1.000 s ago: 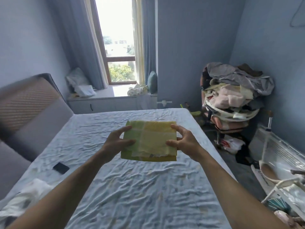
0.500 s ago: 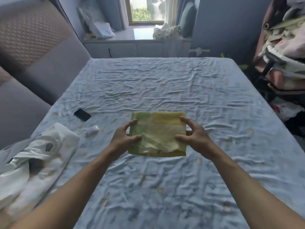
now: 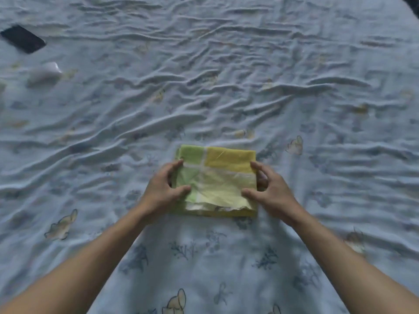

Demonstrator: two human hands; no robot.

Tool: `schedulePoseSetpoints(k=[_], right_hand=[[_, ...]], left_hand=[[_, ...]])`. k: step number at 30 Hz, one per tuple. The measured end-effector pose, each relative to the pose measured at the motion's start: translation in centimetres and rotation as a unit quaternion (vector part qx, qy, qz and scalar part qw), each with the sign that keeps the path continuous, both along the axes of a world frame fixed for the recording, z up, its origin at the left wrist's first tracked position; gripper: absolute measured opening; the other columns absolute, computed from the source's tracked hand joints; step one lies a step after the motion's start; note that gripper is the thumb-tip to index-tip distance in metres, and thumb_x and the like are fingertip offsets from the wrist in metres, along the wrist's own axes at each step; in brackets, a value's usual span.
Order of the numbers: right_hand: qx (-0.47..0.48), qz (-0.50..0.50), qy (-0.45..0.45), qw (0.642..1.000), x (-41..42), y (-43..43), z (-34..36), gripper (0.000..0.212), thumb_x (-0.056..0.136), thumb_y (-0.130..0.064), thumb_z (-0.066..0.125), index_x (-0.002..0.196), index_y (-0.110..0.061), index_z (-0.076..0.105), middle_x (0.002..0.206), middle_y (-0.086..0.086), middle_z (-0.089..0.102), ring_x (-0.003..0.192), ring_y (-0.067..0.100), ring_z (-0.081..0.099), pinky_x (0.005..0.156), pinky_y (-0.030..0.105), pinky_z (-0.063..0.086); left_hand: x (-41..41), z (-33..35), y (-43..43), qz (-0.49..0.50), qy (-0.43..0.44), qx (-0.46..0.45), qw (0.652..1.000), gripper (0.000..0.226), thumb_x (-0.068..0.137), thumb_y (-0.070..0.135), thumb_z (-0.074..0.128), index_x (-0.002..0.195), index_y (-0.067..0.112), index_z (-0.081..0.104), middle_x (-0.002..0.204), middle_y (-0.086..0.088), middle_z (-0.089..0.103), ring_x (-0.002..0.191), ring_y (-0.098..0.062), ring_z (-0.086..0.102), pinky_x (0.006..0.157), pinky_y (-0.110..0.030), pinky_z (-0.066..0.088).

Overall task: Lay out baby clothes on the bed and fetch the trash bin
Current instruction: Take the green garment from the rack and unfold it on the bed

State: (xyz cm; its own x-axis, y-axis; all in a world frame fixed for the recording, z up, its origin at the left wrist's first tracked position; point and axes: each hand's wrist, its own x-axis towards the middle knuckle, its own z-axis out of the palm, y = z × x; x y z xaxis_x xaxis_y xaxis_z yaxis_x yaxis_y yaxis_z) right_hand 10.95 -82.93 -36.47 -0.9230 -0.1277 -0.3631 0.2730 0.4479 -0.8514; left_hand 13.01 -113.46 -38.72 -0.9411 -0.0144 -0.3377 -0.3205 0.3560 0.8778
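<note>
A wrinkled pale blue bed sheet [image 3: 226, 75] printed with rabbits and dark sprigs fills the view. A folded square of green, yellow and cream baby cloth [image 3: 217, 180] lies on it. The left hand [image 3: 163, 189] grips the cloth's left edge, thumb on top and fingers curled round the side. The right hand [image 3: 272, 193] grips its right edge the same way. Far beyond the cloth to the left lies a flat black phone [image 3: 22, 39]. A small crumpled white item [image 3: 44, 73] sits slightly closer to the cloth.

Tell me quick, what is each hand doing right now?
Left hand: holding the left edge of the folded green-and-yellow cloth.
Right hand: holding the cloth's right edge.
</note>
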Motion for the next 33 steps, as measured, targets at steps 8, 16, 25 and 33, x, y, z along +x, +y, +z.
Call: schedulePoseSetpoints(k=[8,16,25,33], right_hand=[[0.153,0.123,0.212,0.957,1.0,3.3,0.8,0.044,0.086,-0.027,0.086,0.128,-0.022,0.074,0.15,0.0,0.057,0.127,0.021,0.062,0.102,0.043,0.056],[0.219,0.297,0.233,0.9,2.9,2.3,1.5,0.05,0.082,-0.056,0.078,0.123,-0.027,0.078,0.136,-0.004,0.069,0.127,0.02,0.06,0.104,0.041,0.055],[0.221,0.267,0.279,0.896,2.6,0.8,0.9,0.01,0.098,-0.021,0.072,0.099,-0.02,0.082,0.105,-0.006,0.079,0.099,0.016,0.07,0.084,0.037,0.06],[0.185,0.193,0.266,0.926,0.1,0.2,2.7,0.009,0.091,-0.017,0.07,0.094,-0.02,0.077,0.082,-0.007,0.077,0.071,0.013,0.071,0.066,0.039,0.06]], left_hand=[[1.0,2.3,-4.2,-0.145,0.184,-0.217,0.948,0.053,0.076,0.061,0.082,0.122,0.035,0.077,0.143,0.008,0.058,0.121,-0.018,0.058,0.103,-0.044,0.051],[2.1,2.7,-2.1,-0.294,0.215,-0.296,0.883,0.041,0.076,0.065,0.081,0.109,0.042,0.081,0.116,0.018,0.073,0.115,-0.012,0.056,0.089,-0.031,0.05],[1.4,2.2,-1.5,-0.249,0.216,-0.276,0.903,0.023,0.093,0.05,0.068,0.1,0.034,0.084,0.104,0.019,0.076,0.1,-0.01,0.064,0.076,-0.028,0.054],[-1.1,3.4,-1.5,-0.18,0.181,-0.194,0.947,0.018,0.091,0.036,0.064,0.088,0.027,0.079,0.082,0.017,0.075,0.076,-0.002,0.069,0.071,-0.029,0.057]])
